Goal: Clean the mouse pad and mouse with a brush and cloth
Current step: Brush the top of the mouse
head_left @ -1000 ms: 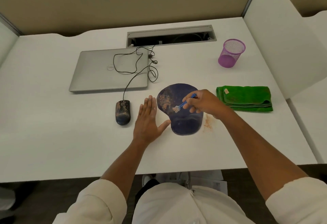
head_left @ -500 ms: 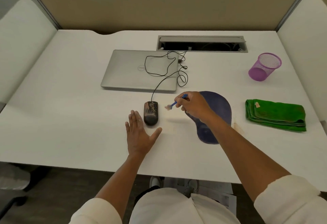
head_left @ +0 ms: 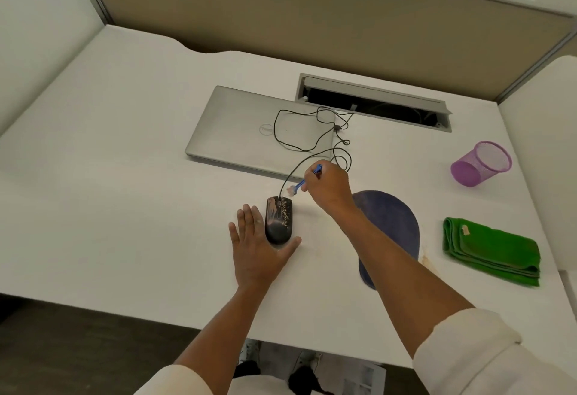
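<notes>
Near the surface's (head_left: 125, 207) front edge, the left hand (head_left: 256, 251) lay flat beside the soiled mouse (head_left: 278, 219); the right hand (head_left: 327, 190) pinched the brush (head_left: 304, 181) above it; cloth (head_left: 490, 249) unused.

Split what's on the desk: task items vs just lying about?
Task items: mouse, mouse pad, brush gripped by the right hand, green cloth, left hand flat beside the mouse.

Lying about: closed laptop, purple mesh cup, cable hatch.

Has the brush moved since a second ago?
Yes. The brush, earlier over the mouse pad, is now left of it, beside the mouse.
</notes>
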Action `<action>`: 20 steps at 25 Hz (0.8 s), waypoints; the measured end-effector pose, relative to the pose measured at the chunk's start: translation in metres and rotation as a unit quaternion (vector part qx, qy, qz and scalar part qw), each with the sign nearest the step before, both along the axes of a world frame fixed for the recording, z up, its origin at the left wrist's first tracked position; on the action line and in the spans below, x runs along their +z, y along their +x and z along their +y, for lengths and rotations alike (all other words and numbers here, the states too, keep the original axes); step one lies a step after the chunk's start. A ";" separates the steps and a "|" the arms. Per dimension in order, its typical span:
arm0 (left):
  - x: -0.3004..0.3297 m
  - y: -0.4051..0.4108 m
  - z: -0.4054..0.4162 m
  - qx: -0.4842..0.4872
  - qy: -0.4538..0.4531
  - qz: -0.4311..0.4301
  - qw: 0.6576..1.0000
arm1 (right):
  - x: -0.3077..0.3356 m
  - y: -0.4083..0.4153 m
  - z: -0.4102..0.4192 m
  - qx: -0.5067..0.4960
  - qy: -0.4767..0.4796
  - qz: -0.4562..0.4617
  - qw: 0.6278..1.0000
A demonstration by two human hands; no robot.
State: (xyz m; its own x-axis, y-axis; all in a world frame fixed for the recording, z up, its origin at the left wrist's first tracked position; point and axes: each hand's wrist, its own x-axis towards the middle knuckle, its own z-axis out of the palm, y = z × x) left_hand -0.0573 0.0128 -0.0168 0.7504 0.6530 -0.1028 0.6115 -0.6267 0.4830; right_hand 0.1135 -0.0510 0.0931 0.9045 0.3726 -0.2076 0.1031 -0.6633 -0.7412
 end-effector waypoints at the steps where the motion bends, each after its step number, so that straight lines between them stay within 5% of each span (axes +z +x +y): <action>1: 0.000 0.000 0.000 0.003 0.001 -0.002 1.000 | 0.000 0.001 0.006 -0.001 0.004 0.006 1.000; 10: -0.003 0.000 0.001 0.008 0.011 0.000 1.000 | -0.004 0.005 0.024 0.185 -0.074 -0.057 0.978; 20: -0.006 0.002 -0.001 0.017 0.023 0.001 1.000 | 0.002 0.013 0.000 0.205 -0.102 -0.040 0.973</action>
